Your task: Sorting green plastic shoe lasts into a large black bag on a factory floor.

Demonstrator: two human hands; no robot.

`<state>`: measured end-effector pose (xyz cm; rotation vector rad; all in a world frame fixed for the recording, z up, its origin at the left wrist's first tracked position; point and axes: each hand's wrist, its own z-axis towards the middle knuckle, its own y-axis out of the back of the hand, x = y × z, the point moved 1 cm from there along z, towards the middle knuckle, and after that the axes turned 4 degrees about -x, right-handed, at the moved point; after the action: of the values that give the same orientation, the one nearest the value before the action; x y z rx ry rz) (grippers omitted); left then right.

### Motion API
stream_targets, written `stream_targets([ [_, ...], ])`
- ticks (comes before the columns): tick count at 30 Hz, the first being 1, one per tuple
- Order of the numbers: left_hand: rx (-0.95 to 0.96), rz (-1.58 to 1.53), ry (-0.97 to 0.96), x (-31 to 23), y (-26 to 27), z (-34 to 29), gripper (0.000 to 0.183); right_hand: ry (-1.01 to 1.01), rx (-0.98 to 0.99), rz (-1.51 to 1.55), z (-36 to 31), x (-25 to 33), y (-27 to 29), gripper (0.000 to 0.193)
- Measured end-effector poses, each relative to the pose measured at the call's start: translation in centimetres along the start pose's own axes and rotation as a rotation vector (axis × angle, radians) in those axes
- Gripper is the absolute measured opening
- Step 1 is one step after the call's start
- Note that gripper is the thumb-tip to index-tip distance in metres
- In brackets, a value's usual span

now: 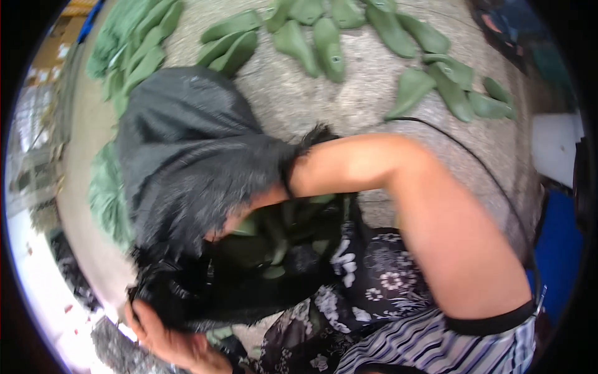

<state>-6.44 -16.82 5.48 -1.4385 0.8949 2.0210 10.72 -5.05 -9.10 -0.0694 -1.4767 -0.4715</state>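
A large black woven sack point(187, 131) with frayed edges sits in front of me, its mouth turned toward my lap. Inside it, in shadow, lie several green shoe lasts point(274, 272). My left hand point(168, 340) is at the sack's near left rim, fingers curled round the edge. My right arm reaches across from the right and passes under the upper flap of the mouth. Only a blurred part of my right hand point(235, 219) shows beside a green last; the sack hides its fingers.
Several green shoe lasts point(328, 50) lie spread on the concrete floor point(299, 106) beyond the sack. Green bags point(111, 193) stand to the left. A black cable point(464, 134) curves along the right, near a blue object point(560, 240). Grey shaggy material point(118, 349) lies at lower left.
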Motion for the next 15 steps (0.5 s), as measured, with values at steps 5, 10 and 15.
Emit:
stream_targets([
  [5, 0.278, 0.066, -0.045, 3.4, -1.7, 0.6, 0.027, 0.102, -0.404, -0.539, 1.3, -5.2, -1.2, 0.052],
  [10, 0.336, -0.177, 0.193, 6.9, -7.6, 2.8, 0.022, 0.301, -0.569, -0.835, -1.6, -5.9, -2.0, 0.041],
  [15, 0.194, -0.128, 0.267, 7.6, -10.1, 2.3, 0.036, -0.213, -0.705, -0.912, -23.5, -7.0, 0.9, 0.050],
])
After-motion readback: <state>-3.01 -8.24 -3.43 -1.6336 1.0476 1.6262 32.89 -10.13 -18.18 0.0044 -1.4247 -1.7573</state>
